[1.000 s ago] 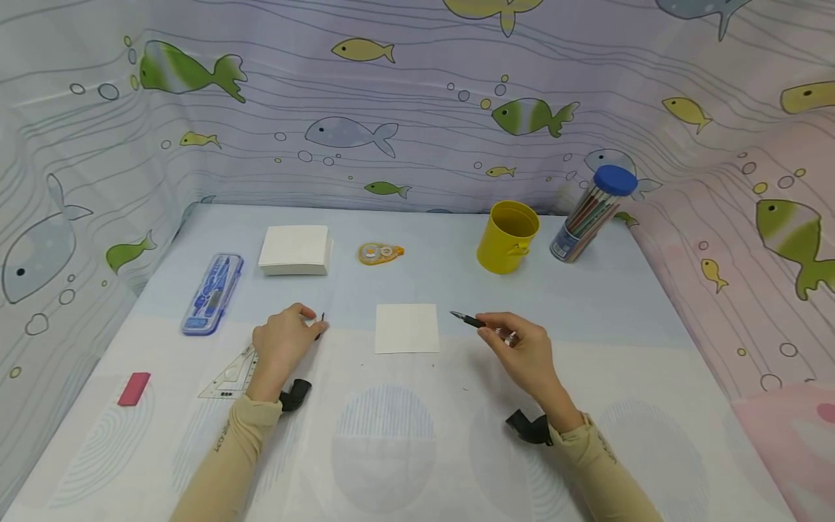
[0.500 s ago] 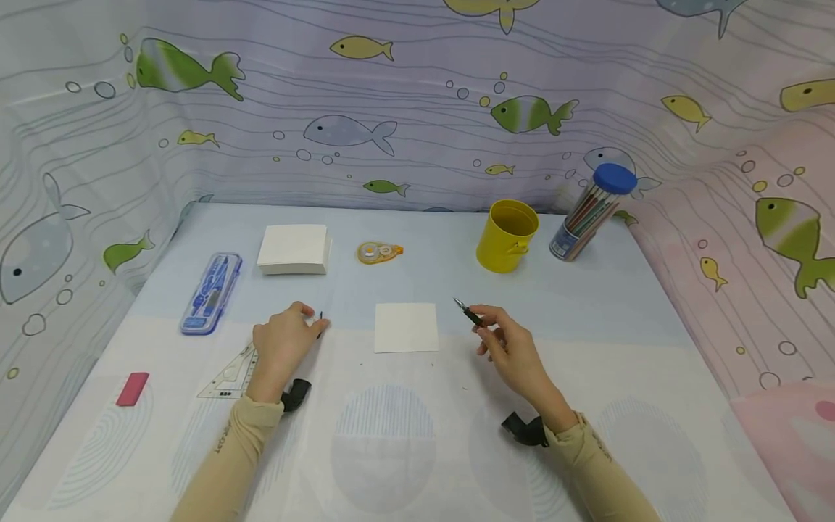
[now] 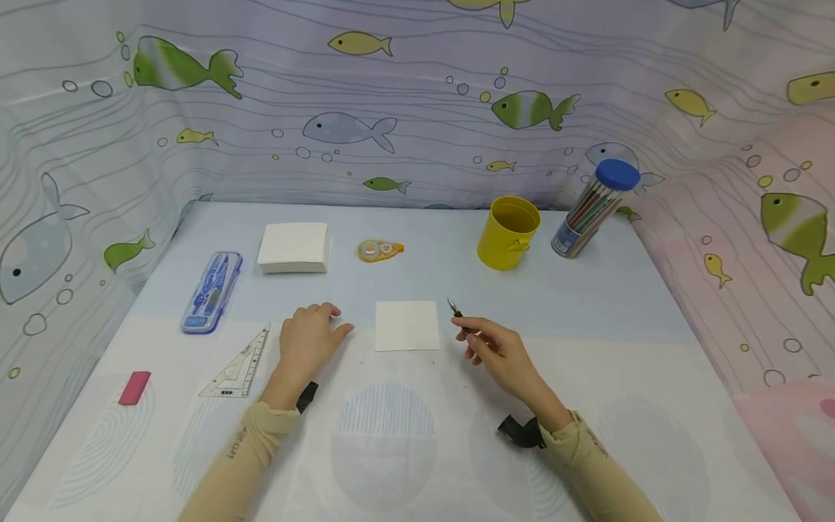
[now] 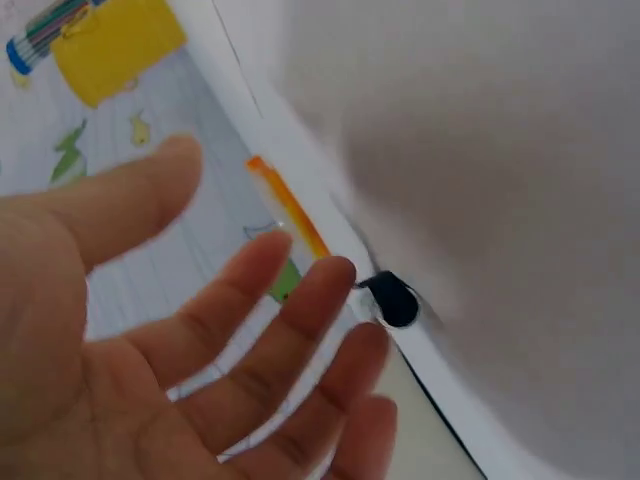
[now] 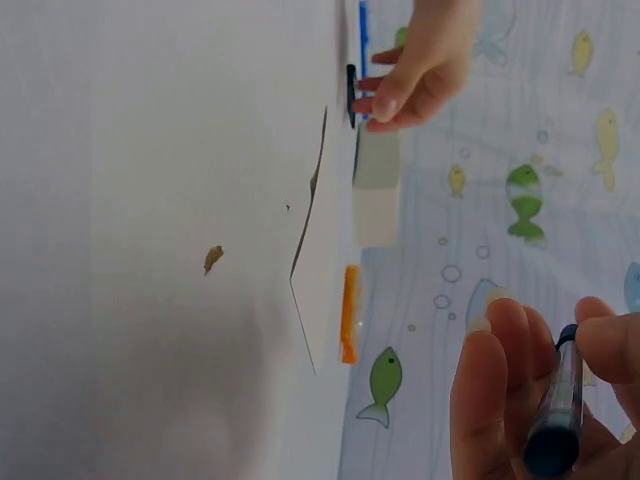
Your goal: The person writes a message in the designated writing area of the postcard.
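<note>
Nearest the person, two sleeved forearms reach out over the desk [image 3: 404,449], each with a black strap at the wrist. The left hand [image 3: 309,344] lies palm down on the desk with its fingers [image 4: 290,300] straight and spread, holding nothing; a small black pen cap [image 4: 392,300] sits just off its fingertips in the left wrist view. The right hand [image 3: 499,351] is raised a little above the desk, thumb and fingers [image 5: 500,370] pinched round a pen [image 3: 457,312] whose tip points up and away toward the far side. Between the two hands, just beyond them, a white square of paper [image 3: 406,325] lies flat on the desk, near both hands but touching neither. To the left of the left hand lie a clear set square [image 3: 238,362] and, further out, a red eraser [image 3: 134,387]. Further back on the left is a blue geometry case [image 3: 212,291], then a stack of white paper [image 3: 293,248] and an orange correction tape [image 3: 380,251]. At the far right stand a yellow cup [image 3: 509,233] and, just beside it, a tilted tube of pencils [image 3: 593,209] with a blue lid.
</note>
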Tool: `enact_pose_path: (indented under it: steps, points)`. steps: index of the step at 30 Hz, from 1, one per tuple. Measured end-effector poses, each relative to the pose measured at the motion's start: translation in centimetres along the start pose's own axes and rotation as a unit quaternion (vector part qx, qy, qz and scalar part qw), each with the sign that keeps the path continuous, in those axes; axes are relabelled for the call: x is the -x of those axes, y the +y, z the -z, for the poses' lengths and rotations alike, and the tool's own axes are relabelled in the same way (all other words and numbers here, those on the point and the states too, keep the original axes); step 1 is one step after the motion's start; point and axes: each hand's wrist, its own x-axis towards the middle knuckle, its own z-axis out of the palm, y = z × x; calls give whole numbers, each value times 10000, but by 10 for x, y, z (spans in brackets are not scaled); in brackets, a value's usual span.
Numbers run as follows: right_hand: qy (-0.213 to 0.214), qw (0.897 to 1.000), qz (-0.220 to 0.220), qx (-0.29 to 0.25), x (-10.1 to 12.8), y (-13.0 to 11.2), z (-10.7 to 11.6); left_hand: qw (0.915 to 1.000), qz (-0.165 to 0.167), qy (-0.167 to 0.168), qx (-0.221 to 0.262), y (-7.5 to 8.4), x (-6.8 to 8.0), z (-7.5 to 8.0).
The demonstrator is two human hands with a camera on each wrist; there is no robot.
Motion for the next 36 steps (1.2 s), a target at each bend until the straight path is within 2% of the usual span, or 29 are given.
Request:
enact_pose_path:
  steps: [4, 8, 11, 14, 18, 22, 25, 30, 33, 36]
  points:
    - [-161, 9998, 105, -87, 0, 2, -2, 9995, -218, -165, 138, 9, 0, -4]
    - [-297, 9985, 353, -308, 0, 6, -5, 9976, -638, -41, 278, 19, -1, -8]
    - [-156, 9974, 654, -245, 1, 8, -7, 9947, -954, -13, 396, 28, -2, -13]
    - [76, 9957, 919, -116, 1, 10, -10, 9929, -1095, -54, 461, 34, -3, -18]
    - [242, 9946, 994, -168, 1, 11, -13, 9915, -1188, -180, 504, 37, -2, -22]
    - [307, 9937, 1070, -145, 0, 9, -16, 9905, -1222, -502, 394, 38, -3, -21]
    - [315, 9903, 1351, -68, -3, 0, -18, 9893, -1185, -811, 263, 36, -3, -20]
    - [361, 9800, 1932, 296, -11, -15, -19, 9869, -1182, -1093, 125, 35, -3, -21]
    - [454, 9766, 2074, 352, -16, -7, -21, 9857, -1133, -1244, 86, 34, -4, -22]
    - [567, 9786, 1966, 208, -20, 5, -23, 9844, -1055, -1405, 18, 34, -5, -24]
